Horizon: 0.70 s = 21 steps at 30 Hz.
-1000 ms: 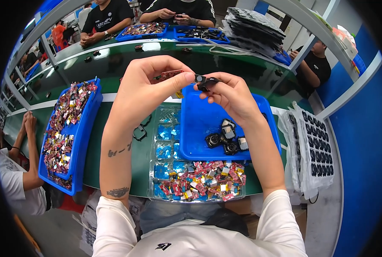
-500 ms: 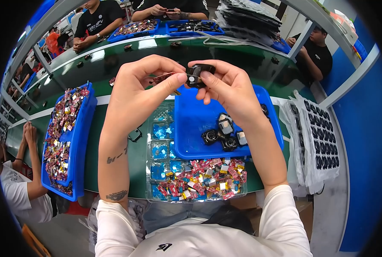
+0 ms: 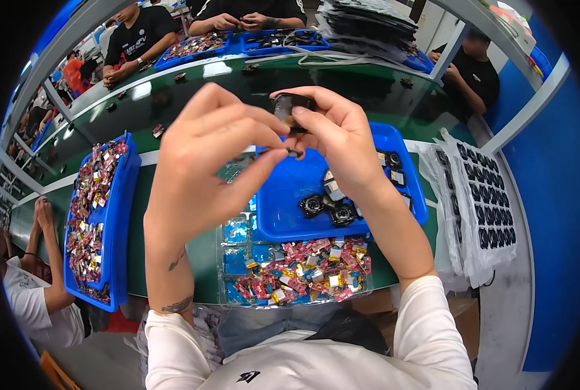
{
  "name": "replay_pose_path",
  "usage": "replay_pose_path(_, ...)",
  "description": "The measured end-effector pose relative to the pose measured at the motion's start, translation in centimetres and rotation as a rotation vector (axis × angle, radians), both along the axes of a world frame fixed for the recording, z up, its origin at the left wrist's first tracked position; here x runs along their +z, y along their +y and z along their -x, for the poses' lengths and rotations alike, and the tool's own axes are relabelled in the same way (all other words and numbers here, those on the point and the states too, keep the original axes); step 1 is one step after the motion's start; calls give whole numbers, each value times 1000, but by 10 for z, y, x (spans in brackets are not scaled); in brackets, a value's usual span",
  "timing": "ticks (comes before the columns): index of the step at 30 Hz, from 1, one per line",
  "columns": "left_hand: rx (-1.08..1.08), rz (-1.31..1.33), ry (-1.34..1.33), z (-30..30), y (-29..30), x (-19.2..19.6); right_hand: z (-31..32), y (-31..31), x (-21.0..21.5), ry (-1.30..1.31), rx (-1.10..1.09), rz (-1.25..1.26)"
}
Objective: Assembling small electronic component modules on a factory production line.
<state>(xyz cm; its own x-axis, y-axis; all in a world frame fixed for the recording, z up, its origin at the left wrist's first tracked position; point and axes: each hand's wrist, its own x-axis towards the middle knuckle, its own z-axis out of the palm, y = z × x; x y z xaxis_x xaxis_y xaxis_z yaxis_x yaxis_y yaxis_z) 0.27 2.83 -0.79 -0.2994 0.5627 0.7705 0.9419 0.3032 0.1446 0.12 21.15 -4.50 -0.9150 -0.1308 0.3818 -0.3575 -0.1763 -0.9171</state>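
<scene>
My right hand grips a black plastic watch-like housing above the far end of a blue tray. Close beside it, my left hand is closed, thumb and forefinger pinching a small dark piece whose kind I cannot make out. The inside of the housing is partly hidden by my fingers. In the tray lie several black housings, some with silvery blocks. In front of it, a clear compartmented plastic tray holds a heap of small red circuit boards with silver and yellow parts.
To the left stands a long blue bin filled with boards. White padded sheets bearing rows of black parts lie at right. Beyond runs a green conveyor belt with scattered pieces. Co-workers sit across it and at left; a metal frame rises around.
My left hand has turned and come lower beside the housing; the red board it held earlier no longer shows, and a small dark piece is at its fingertips. The housing has tilted in my right hand.
</scene>
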Motion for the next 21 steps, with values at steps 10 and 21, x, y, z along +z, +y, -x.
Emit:
replay_pose_path(10,60,49,-4,1,7,-9,-4,3,5,-64,114,70)
replay_pose_path(21,170,-249,-296,-4,2,-2,-5,-1,2,100,-13,-114)
